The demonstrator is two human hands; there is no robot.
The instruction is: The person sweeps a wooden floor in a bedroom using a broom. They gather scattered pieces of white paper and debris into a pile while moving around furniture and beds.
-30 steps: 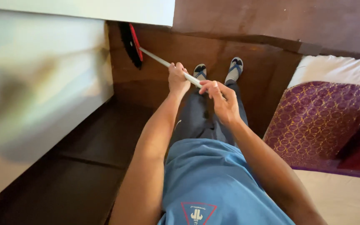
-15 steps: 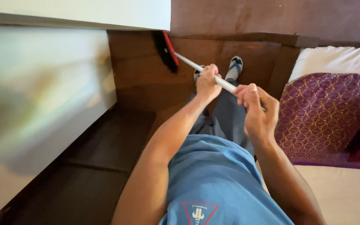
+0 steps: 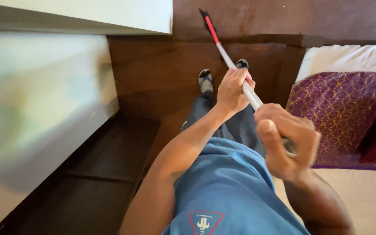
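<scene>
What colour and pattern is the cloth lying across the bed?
The cloth is purple with a gold lattice pattern, seen in the head view, lying over the white bed.

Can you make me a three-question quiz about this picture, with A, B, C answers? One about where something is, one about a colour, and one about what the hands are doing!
1. Where is the broom head?
A. On the bed
B. Far ahead on the dark wooden floor, past the feet
C. On the white counter

2. What colour is the patterned bed cover?
A. Purple with gold
B. Green
C. Plain white

3. What are the hands doing?
A. Both hang loose
B. Only one holds the broom
C. Both grip the broom handle

Answers:
1. B, the dark bristles sit on the floor beyond the two shoes.
2. A, the cover at the right is purple with a gold pattern.
3. C, the left hand wraps the pole further down and the right hand closes on its near end.
</scene>
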